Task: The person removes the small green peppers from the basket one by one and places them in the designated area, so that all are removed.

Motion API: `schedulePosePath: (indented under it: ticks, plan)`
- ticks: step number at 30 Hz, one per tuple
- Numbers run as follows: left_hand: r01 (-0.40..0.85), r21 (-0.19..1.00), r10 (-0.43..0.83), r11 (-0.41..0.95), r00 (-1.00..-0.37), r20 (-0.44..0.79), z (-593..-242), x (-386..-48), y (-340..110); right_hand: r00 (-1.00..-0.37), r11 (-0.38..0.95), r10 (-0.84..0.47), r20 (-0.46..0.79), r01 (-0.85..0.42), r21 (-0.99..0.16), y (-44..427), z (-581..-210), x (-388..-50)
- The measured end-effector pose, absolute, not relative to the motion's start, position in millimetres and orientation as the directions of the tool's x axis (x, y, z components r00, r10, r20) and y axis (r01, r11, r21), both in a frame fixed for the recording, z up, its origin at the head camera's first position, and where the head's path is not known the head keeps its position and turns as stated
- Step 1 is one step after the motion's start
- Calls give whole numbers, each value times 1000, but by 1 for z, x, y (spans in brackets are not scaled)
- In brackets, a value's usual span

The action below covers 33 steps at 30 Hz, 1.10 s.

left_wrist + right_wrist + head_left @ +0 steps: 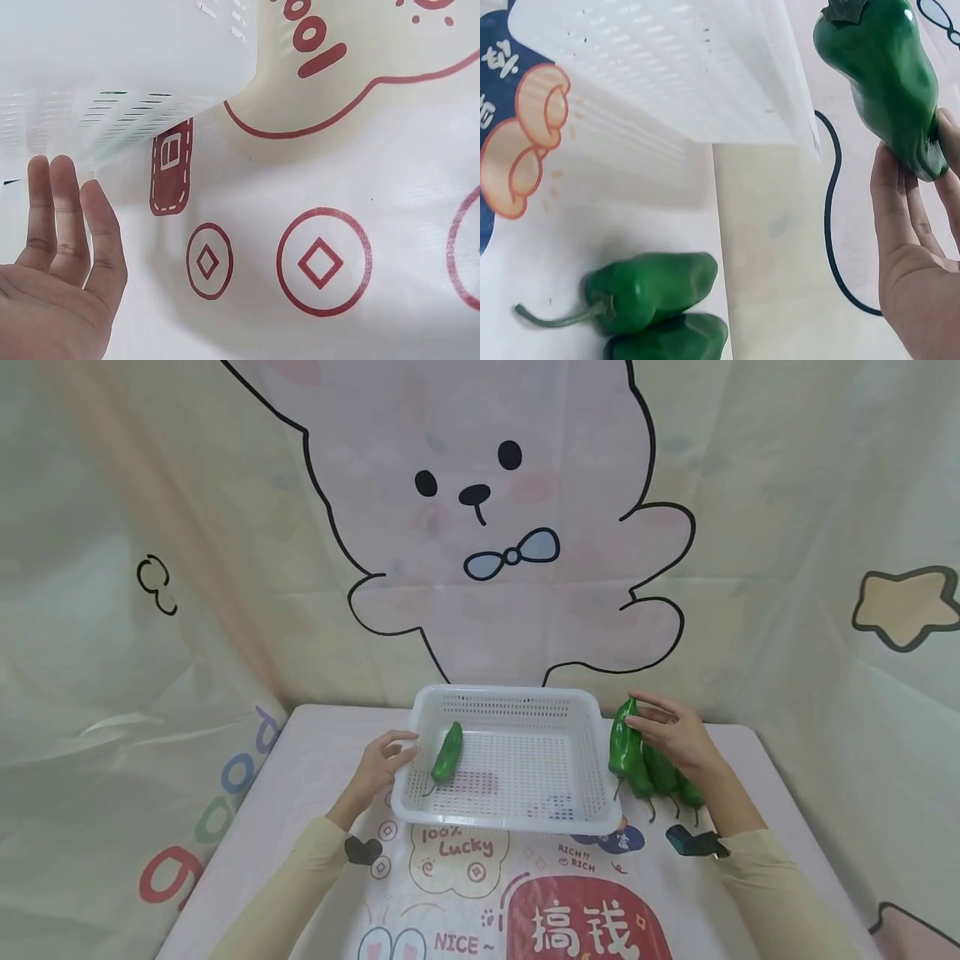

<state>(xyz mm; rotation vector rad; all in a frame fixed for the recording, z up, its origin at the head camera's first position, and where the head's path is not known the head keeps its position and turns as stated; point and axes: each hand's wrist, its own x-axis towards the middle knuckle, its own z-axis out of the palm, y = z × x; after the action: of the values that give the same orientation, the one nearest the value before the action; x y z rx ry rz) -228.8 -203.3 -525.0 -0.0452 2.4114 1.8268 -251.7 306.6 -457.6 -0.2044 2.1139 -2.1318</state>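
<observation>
My right hand (pixel 678 739) pinches a green pepper (pixel 624 745) near its narrow tip, just outside the right wall of the white basket (pixel 510 823). In the right wrist view the gripped pepper (pixel 892 82) hangs from the fingertips of the hand (pixel 922 262), stem end away from the hand. My left hand (pixel 378 768) touches the basket's left side; the left wrist view shows its fingers (pixel 69 217) straight against the wall. One pepper (pixel 448 753) lies at the left inside the basket.
Several more green peppers (pixel 660 770) lie on the table (pixel 352 718) under and beside my right forearm. In the right wrist view two peppers (pixel 656 289) lie side by side below the basket. A printed curtain (pixel 750 635) stands behind the table.
</observation>
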Motion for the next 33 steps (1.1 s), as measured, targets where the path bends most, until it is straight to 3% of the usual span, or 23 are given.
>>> schedulePosePath:
  ticks: [11,19,27,33]
  plan:
    - [-87,957,50,278,-993,-105,-526,-229,-205,-987,39,-160,26,-33,-999,338,-466,-236]
    - [-103,953,47,286,-992,-121,-525,-230,-203,-993,224,-118,27,-53,-973,368,-470,-230]
    - [-97,959,53,265,-992,-114,-526,-230,-204,-992,155,-128,0,-20,-988,396,-477,-232]
    - [-93,957,52,275,-992,-112,-525,-229,-204,-992,222,-125,-19,-9,-975,413,-482,-232]
